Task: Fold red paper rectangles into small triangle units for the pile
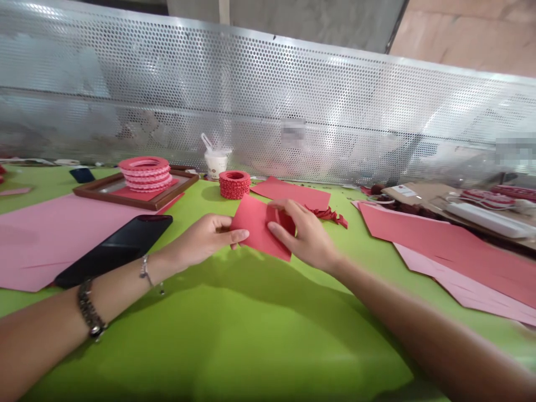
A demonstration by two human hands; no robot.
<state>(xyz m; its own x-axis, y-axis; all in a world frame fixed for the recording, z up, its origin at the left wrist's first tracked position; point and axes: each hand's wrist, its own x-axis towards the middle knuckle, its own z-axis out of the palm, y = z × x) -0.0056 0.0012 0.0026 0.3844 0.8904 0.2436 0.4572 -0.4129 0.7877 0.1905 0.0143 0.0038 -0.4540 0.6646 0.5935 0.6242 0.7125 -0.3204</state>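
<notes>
while both pinch it, left hand [203,241] and right hand [302,234] hold flat red paper [259,229].

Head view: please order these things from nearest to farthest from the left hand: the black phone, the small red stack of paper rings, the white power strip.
Measured from the left hand:
1. Black phone, just to its left, lying on the pink sheet.
2. Small red stack of paper rings, behind the hand, toward the metal screen.
3. White power strip, far to the right, on the cardboard.
</notes>
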